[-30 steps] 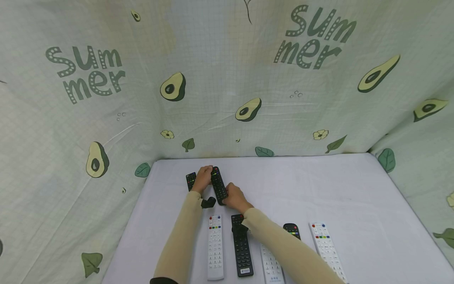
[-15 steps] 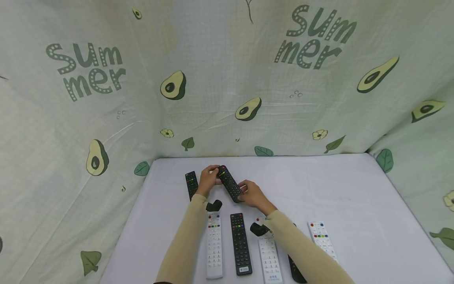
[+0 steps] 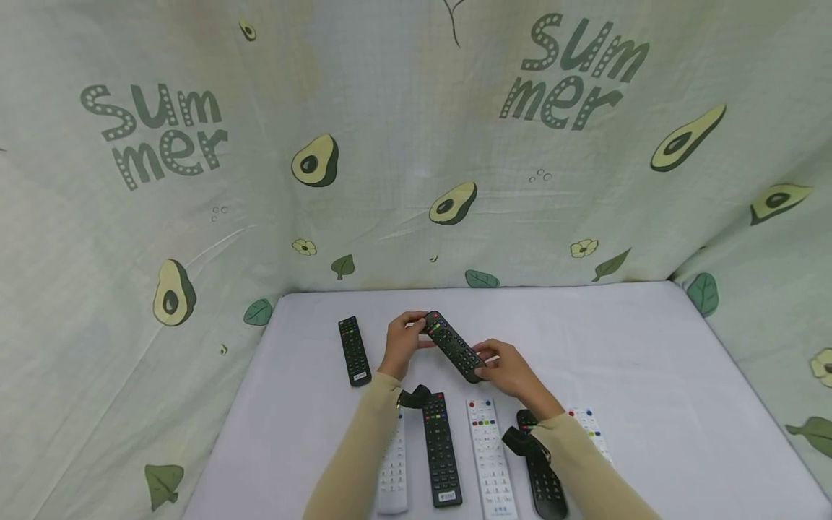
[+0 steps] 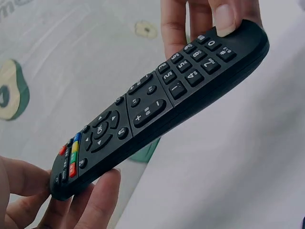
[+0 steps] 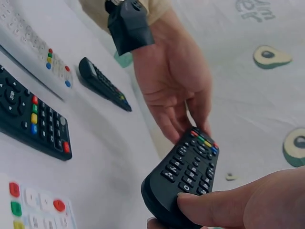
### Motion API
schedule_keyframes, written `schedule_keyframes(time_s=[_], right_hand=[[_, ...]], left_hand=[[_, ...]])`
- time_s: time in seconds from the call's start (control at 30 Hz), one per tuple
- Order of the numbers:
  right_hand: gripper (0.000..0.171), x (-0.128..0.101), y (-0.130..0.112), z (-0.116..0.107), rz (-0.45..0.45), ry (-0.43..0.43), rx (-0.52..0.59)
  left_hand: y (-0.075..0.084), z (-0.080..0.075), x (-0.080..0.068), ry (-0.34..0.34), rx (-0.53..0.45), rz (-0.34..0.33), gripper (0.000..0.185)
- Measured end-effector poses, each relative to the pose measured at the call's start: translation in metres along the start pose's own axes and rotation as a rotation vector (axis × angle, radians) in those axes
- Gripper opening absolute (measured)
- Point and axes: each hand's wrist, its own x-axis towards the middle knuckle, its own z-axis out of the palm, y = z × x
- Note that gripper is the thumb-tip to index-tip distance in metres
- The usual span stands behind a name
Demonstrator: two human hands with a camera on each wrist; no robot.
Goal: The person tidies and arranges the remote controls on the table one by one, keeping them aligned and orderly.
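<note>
Black remote [image 3: 454, 346] held above table [image 3: 650, 347], pinched at both ends: left hand [image 3: 401, 345] fingers at 10 o'clock end, right hand [image 3: 510, 370] at 4 o'clock end. Six remotes counted: four black, two white; a third white one partly hidden

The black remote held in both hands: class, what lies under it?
The black remote is lifted between the left hand and right hand; beneath it shows only the bare white table. Its underside is hidden.
</note>
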Motion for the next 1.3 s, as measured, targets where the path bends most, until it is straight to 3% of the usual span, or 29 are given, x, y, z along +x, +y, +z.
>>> schedule_keyframes(time_s=[0.43, 1.03, 1.3], right_hand=[[0.042, -0.047, 0.023, -0.044, 0.055, 0.023, 0.0], [0.047, -0.098, 0.058, -0.081, 0.124, 0.057, 0.018], [0.05, -0.118, 0.085, -0.097, 0.144, 0.07, -0.052]], left_hand=[[-0.01, 0.046, -0.028, -0.107, -0.076, 0.02, 0.026], [-0.015, 0.101, -0.06, -0.227, -0.18, -0.037, 0.022], [-0.019, 0.129, -0.071, -0.286, -0.218, -0.062, 0.02]])
